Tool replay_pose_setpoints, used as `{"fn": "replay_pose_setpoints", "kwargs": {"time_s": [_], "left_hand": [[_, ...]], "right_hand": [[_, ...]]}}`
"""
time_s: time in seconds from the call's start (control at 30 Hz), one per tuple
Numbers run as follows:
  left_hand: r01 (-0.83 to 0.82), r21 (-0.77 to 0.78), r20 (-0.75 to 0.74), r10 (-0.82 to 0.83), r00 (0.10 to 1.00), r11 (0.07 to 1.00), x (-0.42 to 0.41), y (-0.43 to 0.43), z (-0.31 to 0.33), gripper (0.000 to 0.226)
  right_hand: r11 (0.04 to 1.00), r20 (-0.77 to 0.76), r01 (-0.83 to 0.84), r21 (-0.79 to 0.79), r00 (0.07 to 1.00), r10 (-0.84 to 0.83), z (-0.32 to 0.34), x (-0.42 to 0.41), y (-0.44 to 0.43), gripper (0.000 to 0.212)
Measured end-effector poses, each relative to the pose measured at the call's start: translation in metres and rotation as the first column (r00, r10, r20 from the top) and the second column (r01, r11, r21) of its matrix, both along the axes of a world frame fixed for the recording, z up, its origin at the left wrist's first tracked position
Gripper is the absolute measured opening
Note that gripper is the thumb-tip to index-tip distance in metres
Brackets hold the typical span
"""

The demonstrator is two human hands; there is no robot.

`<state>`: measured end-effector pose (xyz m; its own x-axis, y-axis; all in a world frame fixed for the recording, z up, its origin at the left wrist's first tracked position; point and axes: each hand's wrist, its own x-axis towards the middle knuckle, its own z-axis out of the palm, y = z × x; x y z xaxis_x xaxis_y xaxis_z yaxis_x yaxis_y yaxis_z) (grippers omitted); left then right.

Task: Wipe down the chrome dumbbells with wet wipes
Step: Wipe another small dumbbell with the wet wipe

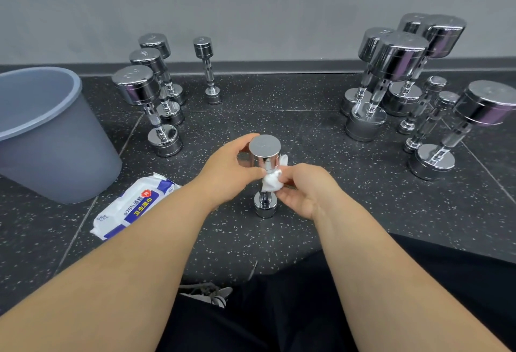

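The left hand (229,170) gripped the top head of the small dumbbell (264,150) (upright on the floor (279,240)). The right hand (304,187) pinched a crumpled wet wipe (270,183) against its handle.

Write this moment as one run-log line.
left hand: grips dumbbell head | right hand: pinches wipe on handle | dumbbell: upright on floor
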<state>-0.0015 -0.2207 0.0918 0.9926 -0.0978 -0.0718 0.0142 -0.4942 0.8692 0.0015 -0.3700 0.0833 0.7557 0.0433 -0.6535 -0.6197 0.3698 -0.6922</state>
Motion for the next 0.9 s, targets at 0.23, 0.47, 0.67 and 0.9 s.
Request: {"fn": "replay_pose_setpoints", "kwargs": {"time_s": [0.23,0.47,0.67,0.9], "left_hand": [[0.050,0.142,-0.058,-0.042,0.997,0.989,-0.005,-0.010,-0.007,0.079],[-0.121,0.172,0.031,0.117,0.993,0.978,0.007,-0.002,-0.015,0.043],[-0.610,-0.439,-0.466,0.413,0.782,0.660,0.014,-0.023,-0.015,0.013],[-0.494,-0.565,-0.419,0.286,0.862,0.661,0.015,-0.032,-0.003,0.029]], "right_hand": [[0.991,-0.036,-0.132,-0.033,0.991,0.131,0.002,-0.002,-0.004,0.017],[0.952,0.165,-0.070,-0.296,0.979,0.123,0.008,0.004,0.001,0.021],[0.900,0.323,-0.021,-0.436,0.929,0.179,0.000,0.001,0.014,0.035],[0.911,0.329,-0.008,-0.412,0.931,0.157,-0.002,0.000,0.012,0.037]]}}
